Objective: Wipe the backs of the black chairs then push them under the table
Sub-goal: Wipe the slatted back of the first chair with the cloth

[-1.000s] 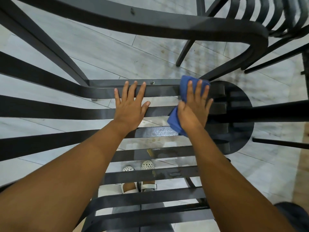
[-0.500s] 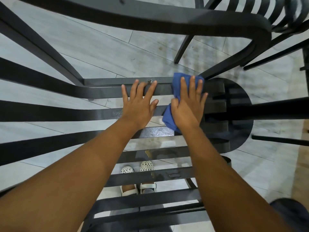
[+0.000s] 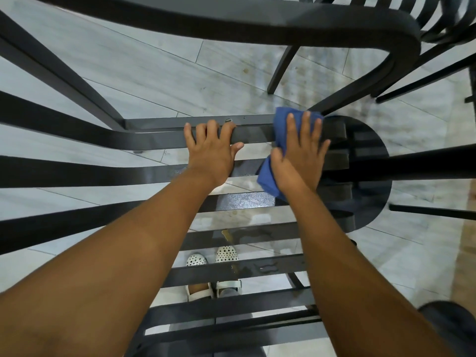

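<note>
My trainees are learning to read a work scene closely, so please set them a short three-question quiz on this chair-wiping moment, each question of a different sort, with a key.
1. True or false: the right hand presses a blue cloth against a slat of the black chair.
2. Multiple choice: where is the left hand? A. hanging at the person's side B. on the same slat, fingers curled over its far edge C. on the cloth
3. Fill in: seen through the slats, on the tiled floor, are the person's white ____ shoes.

Key: 1 true; 2 B; 3 dotted.
</note>
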`<state>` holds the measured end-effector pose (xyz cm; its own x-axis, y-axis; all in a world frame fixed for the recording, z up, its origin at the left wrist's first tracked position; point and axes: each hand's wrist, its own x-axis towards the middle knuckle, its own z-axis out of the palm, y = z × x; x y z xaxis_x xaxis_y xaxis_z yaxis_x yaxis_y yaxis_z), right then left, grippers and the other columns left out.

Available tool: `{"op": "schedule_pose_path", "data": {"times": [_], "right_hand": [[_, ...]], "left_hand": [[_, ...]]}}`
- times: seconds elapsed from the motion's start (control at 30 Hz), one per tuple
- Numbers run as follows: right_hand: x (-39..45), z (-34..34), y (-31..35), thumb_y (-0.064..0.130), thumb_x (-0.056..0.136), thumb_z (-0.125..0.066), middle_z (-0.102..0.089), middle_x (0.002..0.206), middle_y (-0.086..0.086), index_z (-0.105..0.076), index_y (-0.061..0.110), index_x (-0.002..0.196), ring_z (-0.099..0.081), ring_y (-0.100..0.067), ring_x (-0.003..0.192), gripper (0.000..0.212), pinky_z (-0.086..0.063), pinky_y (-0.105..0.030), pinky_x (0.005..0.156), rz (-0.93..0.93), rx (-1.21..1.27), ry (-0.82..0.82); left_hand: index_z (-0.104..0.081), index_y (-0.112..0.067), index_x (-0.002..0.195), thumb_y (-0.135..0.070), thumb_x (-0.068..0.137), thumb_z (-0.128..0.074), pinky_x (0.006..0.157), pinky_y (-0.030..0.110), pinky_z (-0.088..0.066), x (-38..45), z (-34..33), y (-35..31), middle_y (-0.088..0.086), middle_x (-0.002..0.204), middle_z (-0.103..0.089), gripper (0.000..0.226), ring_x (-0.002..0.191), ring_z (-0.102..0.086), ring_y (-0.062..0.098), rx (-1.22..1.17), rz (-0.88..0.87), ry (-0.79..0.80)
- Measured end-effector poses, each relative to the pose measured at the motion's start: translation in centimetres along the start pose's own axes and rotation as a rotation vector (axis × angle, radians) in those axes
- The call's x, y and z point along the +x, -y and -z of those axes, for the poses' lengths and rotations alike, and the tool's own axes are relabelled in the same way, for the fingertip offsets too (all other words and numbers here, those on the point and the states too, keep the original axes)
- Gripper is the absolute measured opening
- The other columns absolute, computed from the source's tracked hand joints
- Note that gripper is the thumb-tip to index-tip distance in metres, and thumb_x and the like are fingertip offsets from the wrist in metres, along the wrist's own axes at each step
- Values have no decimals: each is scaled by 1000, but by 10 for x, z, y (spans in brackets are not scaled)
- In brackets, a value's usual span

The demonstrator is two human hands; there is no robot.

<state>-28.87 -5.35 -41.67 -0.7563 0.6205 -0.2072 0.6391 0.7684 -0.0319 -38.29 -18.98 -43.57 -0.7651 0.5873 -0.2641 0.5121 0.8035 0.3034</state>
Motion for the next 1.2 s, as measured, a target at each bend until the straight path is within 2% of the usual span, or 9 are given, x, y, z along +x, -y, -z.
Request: {"op": "schedule_pose_path", "data": {"times": [0.23,0.37,0.47,0.67,0.73,0.87,1.03,1.1,1.2], "right_hand": [[7,4,13,30,95,-37,10,156,-17,3,14,150,9,-35,144,70,0,-50,115,-456,124,-46],[-17,-8,51,35,97,-33,16,156,-13,11,18,149,15,-31,143,70,8,-45,114,-127,50,11],[-11,-4,26,36,97,-33,16,157,-9,8,21,150,15,-27,144,69,8,-45,114,27,-16,39],[3,4,-6,29,95,-40,6,157,-14,-2,16,151,7,-33,145,69,0,-50,115,-360,76,-76],[3,4,5,29,95,-38,7,157,-15,0,14,151,6,-33,144,69,-1,-50,115,-371,74,-57],[-14,-5,38,32,97,-35,10,157,-14,3,15,150,9,-32,144,68,4,-46,115,-86,24,-32],[-38,-19,104,30,95,-39,9,157,-11,1,14,150,11,-29,144,70,12,-40,112,183,77,-10],[-48,-26,129,27,91,-46,-4,157,-13,-11,12,150,-1,-31,145,70,5,-42,113,367,91,-19],[-54,-31,158,16,82,-58,-27,153,-12,-35,10,143,-18,-32,143,66,-6,-43,115,498,203,6]], "left_hand": [[-33,-21,137,-46,98,-29,111,51,1,0,-1,0,10,125,-37,47,120,-31,30,25,1,4],[-35,-21,137,-47,98,-30,111,51,1,0,-2,1,10,125,-38,47,120,-32,30,14,-2,-9],[-34,-22,138,-47,97,-30,111,50,1,-1,-1,3,10,125,-38,48,119,-32,30,17,-7,-14],[-38,-21,140,-44,97,-29,112,47,-5,-7,2,23,11,120,-46,49,116,-38,32,-47,-113,-57],[-42,-17,138,-43,95,-29,111,47,-9,-11,8,44,15,117,-49,52,114,-39,35,-57,-96,-78],[-41,-17,138,-28,100,-37,111,43,-12,-10,20,76,13,121,-49,40,119,-37,32,-137,-82,2],[-44,-16,134,-19,100,-39,99,22,-32,-5,38,80,4,122,-50,34,113,-45,12,-985,157,28],[-49,-11,129,-14,99,-42,93,19,-38,-9,43,84,6,122,-52,31,111,-49,12,-1041,206,-24],[-53,-12,126,-15,98,-43,86,7,-37,-21,49,90,2,126,-51,29,111,-47,6,-870,227,-92]]}}
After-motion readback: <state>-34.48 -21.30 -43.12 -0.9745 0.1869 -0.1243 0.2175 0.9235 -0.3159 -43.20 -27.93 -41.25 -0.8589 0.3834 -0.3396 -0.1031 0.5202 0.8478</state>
